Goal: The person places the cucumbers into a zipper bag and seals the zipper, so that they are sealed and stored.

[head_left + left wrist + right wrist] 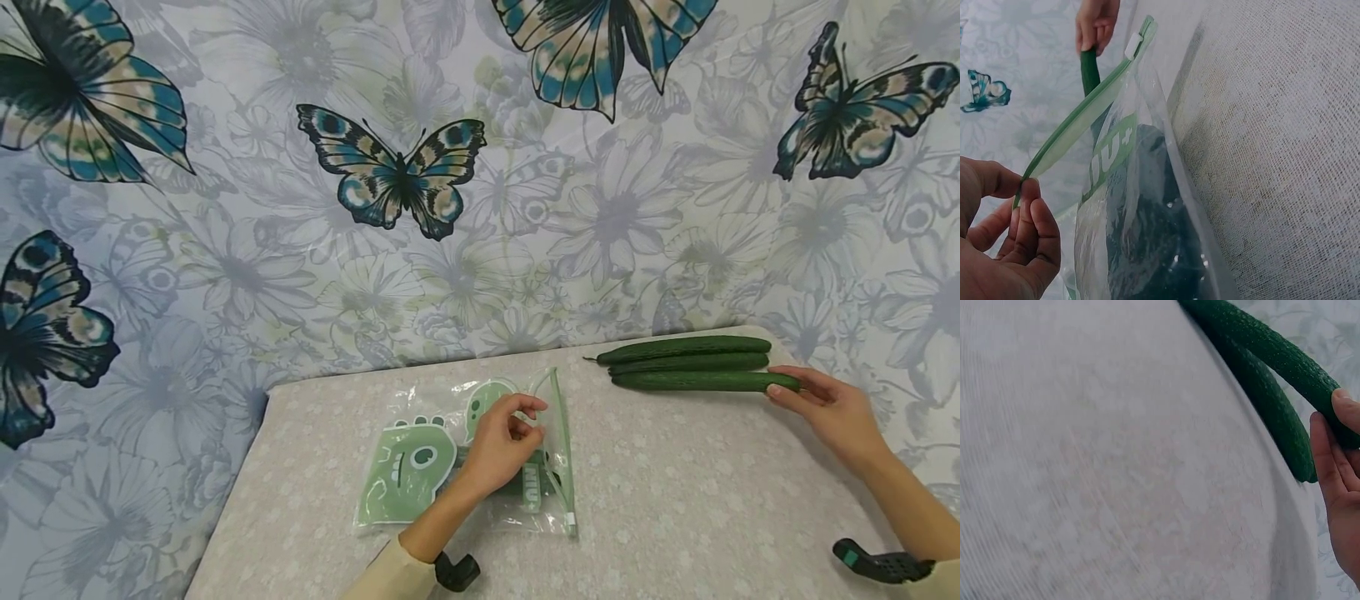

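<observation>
A clear zip bag (416, 479) printed with a green cartoon creature lies on the table. My left hand (491, 450) pinches its green zip strip (1066, 128) between thumb and fingertips, lifting that edge in the left wrist view. The white slider (1134, 47) sits near the strip's far end. Something dark shows within the bag, its kind unclear. Toward the back right, my right hand (840, 417) grips the near end of the front cucumber (697, 382). That end tilts up off the table in the right wrist view. Beside it lie a middle cucumber (690, 362) and a back cucumber (682, 346).
A pale floral cloth covers the table (675, 492). Behind it hangs a curtain (480, 283) with butterfly prints. Each wrist wears a black strap mount; the right one (885, 562) shows near the table's right side.
</observation>
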Available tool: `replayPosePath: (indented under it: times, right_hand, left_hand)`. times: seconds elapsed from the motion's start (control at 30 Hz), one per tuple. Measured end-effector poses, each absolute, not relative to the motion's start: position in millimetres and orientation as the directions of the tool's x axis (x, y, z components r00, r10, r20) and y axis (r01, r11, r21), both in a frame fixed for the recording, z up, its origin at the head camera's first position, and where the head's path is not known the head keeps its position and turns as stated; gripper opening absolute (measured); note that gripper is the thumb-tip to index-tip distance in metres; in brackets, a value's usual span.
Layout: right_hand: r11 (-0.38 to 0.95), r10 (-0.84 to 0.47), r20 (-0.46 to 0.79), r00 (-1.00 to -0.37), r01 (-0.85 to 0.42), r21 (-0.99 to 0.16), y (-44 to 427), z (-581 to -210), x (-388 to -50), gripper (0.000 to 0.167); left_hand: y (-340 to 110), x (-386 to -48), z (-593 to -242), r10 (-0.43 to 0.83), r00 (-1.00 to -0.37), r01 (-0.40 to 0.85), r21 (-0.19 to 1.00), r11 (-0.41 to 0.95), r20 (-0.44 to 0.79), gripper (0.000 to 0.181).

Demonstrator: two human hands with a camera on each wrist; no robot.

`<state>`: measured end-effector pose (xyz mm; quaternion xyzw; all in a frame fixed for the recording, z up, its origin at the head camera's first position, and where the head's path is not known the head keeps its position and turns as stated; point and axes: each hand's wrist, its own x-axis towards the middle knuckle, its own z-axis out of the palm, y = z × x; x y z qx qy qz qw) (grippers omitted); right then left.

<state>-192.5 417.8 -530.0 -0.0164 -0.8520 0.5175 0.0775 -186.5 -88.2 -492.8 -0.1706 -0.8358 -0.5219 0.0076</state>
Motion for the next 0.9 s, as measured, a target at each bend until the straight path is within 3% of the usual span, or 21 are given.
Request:
replayPosePath:
  times: [0.13, 0.23, 0.37, 0.63, 0.9]
  right_hand:
    - [0.300, 0.149, 0.020, -0.989, 0.026, -0.953, 414, -528, -190, 0.046]
    - [0.068, 0.131, 0.023, -0.991, -0.015, -0.998, 411, -529, -190, 0.038]
    - [-0.239, 0.068, 0.065, -0.996, -0.080, -0.968, 408, -531, -190, 0.036]
    - [-0.360, 0.012, 0.085, -0.996, -0.084, -0.929, 397, -526, -187, 0.037]
    - [-0.389, -0.064, 0.066, -0.996, -0.036, -0.921, 377, -522, -185, 0.038]
  left_hand:
    - [-88, -187, -492, 0.278, -0.941, 0.296, 0.868, 0.399, 0.194, 0.029]
    - [-88, -187, -492, 0.281, -0.940, 0.296, 0.867, 0.400, 0.192, 0.029]
    - [-88, -187, -491, 0.285, -0.940, 0.296, 0.868, 0.399, 0.190, 0.028]
    - [-88, -187, -491, 0.285, -0.939, 0.299, 0.865, 0.403, 0.192, 0.028]
    - [-89, -188, -492, 0.282, -0.939, 0.301, 0.866, 0.399, 0.196, 0.028]
